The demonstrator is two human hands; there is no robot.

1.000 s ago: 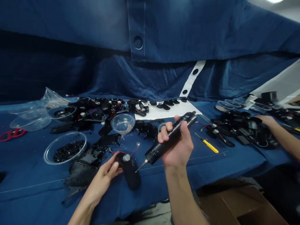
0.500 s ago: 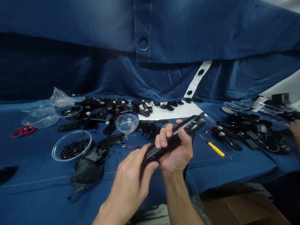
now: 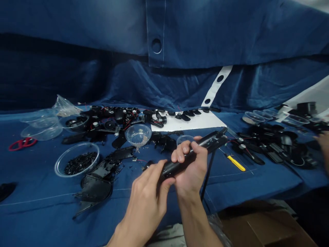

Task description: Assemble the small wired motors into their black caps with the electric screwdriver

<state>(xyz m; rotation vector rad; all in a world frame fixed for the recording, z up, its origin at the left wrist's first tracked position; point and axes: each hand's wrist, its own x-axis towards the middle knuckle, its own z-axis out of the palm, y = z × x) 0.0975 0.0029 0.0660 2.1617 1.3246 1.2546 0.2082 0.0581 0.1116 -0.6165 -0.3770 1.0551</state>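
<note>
My right hand (image 3: pixel 191 166) grips a black electric screwdriver (image 3: pixel 203 147) around its barrel, with the rear end pointing up and right. My left hand (image 3: pixel 146 195) closes over the tool's front end, so the bit is hidden. A dark piece (image 3: pixel 148 165) shows just past my left fingers, with a thin red wire (image 3: pixel 140 160) running from it. I cannot tell if it is the wired black part. A black power cord (image 3: pixel 208 175) hangs down from the tool. A yellow-handled screwdriver (image 3: pixel 235 163) lies to the right of my right hand.
Black plastic parts are heaped across the blue-covered table (image 3: pixel 33 192). Clear bowls hold black pieces (image 3: pixel 77 159) and screws (image 3: pixel 138 135). Red-handled scissors (image 3: pixel 22 144) lie at left. A co-worker's hand (image 3: pixel 324 147) shows at the right edge. A cardboard box (image 3: pixel 264 230) sits below the table edge.
My left hand has let the wired black part drop from view and moved onto the tool's front end. The tool now lies flatter, and the co-worker's hand has moved right.
</note>
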